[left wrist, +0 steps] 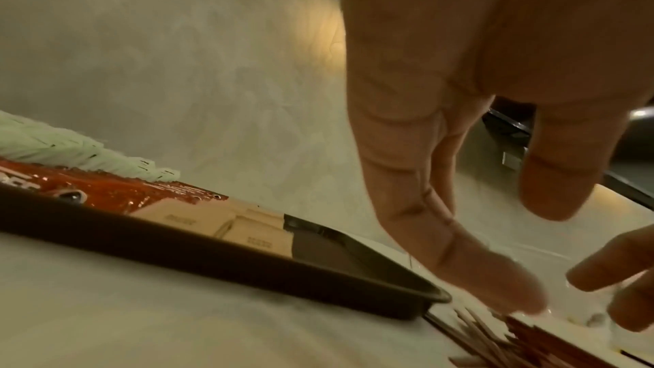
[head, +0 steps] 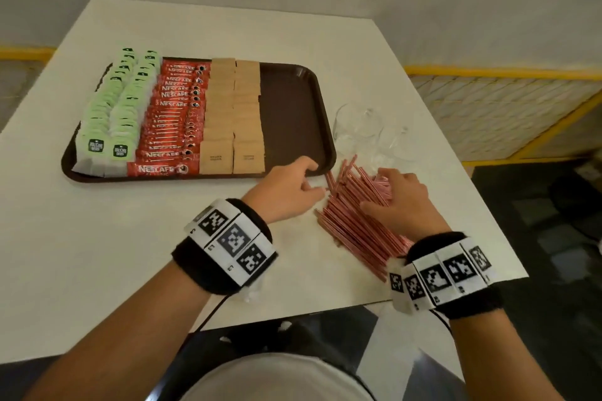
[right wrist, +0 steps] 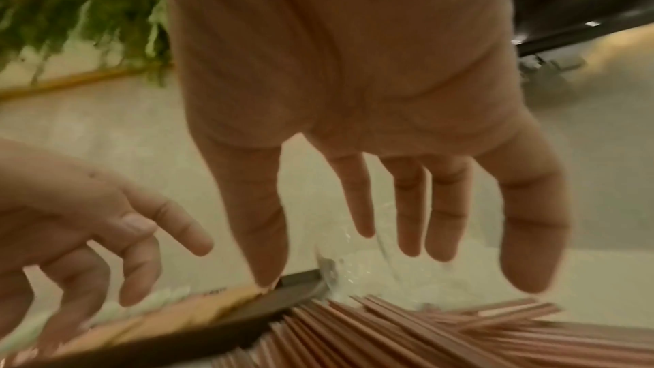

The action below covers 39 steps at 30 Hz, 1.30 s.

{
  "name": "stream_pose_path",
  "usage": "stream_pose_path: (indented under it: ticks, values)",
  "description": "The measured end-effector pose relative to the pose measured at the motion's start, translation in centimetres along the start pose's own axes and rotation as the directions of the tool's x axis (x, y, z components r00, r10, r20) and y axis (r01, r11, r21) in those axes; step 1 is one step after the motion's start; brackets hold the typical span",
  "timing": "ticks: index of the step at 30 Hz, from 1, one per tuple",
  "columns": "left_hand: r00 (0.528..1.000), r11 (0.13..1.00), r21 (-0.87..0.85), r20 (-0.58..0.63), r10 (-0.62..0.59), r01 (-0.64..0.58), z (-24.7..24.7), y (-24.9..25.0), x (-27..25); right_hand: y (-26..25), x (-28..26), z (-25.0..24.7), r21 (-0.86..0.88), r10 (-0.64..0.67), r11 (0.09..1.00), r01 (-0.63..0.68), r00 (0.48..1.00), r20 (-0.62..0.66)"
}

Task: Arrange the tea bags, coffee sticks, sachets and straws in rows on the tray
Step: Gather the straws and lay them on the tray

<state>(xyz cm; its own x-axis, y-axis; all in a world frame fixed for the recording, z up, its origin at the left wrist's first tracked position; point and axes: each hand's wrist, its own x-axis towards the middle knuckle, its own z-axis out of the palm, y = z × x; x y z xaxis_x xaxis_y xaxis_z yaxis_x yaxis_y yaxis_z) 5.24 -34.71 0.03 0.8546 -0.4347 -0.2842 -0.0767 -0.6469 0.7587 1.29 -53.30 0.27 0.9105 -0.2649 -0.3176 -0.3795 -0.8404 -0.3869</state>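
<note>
head cam overhead; wrist cams close, sharing straws [head: 355, 205].

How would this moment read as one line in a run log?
tray: tea bags, coffee sticks, sachets in rows | straws: heaped on table | left hand: open, beside heap | right hand: open, on heap

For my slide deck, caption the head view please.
Both hands, left and right, gather pink straws beside the brown tray.

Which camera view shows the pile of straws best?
The head view shows it best: the whole pile of straws lies on the table beside the tray, partly under the right hand. The right wrist view shows only blurred straw ends; the left wrist view catches just a corner.
</note>
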Motion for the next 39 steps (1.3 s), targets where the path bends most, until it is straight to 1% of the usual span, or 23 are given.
stream_pose_path:
  ticks: [2, 5, 8, 11, 13, 17, 23, 28, 31, 34, 36, 39]
  values:
    - [0.996, 0.997, -0.01, 0.051, -0.071, 0.072, 1.1, 0.5, 0.5, 0.9, 0.3, -0.1, -0.063, 0.031, 0.998, -0.029, 0.999, 0.035]
    - [0.983, 0.984, -0.07, 0.093, -0.157, 0.163, 2.6, 1.1, 1.2, 1.3, 1.0, 0.4, -0.118, 0.032, 0.993, -0.023, 0.997, 0.076]
    - [0.977, 0.979, -0.082, 0.128, -0.173, 0.184, 3.7, 1.3, 1.8, 1.0, 1.9, 1.0, -0.16, 0.042, 0.987, -0.023, 0.992, 0.116]
    - [0.975, 0.982, -0.062, 0.14, -0.17, 0.18, 4.4, 1.3, 2.1, 0.7, 2.6, 1.4, -0.156, 0.013, 0.988, 0.009, 0.99, 0.139]
    - [0.979, 0.985, -0.033, 0.119, -0.164, 0.169, 4.6, 1.4, 2.3, 0.6, 2.8, 1.7, -0.133, -0.018, 0.99, 0.037, 0.99, 0.139]
    - [0.986, 0.982, 0.131, 0.071, -0.148, 0.138, 4.9, 1.3, 2.6, 0.2, 3.2, 2.0, -0.108, -0.079, 0.99, 0.094, 0.988, 0.135]
    - [0.986, 0.967, 0.201, 0.027, -0.164, 0.155, 4.9, 1.1, 3.1, -0.5, 3.4, 2.2, -0.113, -0.161, 0.978, 0.174, 0.98, 0.117]
    - [0.988, 0.966, 0.206, -0.022, -0.156, 0.157, 4.5, 0.9, 3.3, -0.9, 3.5, 2.3, -0.108, -0.167, 0.978, 0.18, 0.978, 0.122]
    - [0.989, 0.971, 0.198, -0.093, -0.116, 0.133, 4.1, 0.9, 3.3, -0.7, 3.3, 2.3, -0.109, -0.177, 0.976, 0.187, 0.98, 0.092]
    - [0.984, 0.988, 0.128, -0.166, -0.069, 0.091, 3.5, 0.7, 3.0, -0.4, 2.9, 2.3, -0.054, -0.206, 0.976, 0.211, 0.974, 0.091]
    - [0.983, 0.994, 0.081, -0.173, -0.054, 0.069, 3.1, 0.6, 2.8, -0.4, 2.7, 1.9, -0.007, -0.22, 0.975, 0.222, 0.971, 0.09]
    - [0.989, 0.998, 0.038, -0.141, -0.04, 0.045, 2.9, 0.7, 2.5, -0.4, 2.5, 0.8, 0.053, -0.265, 0.964, 0.262, 0.963, 0.056]
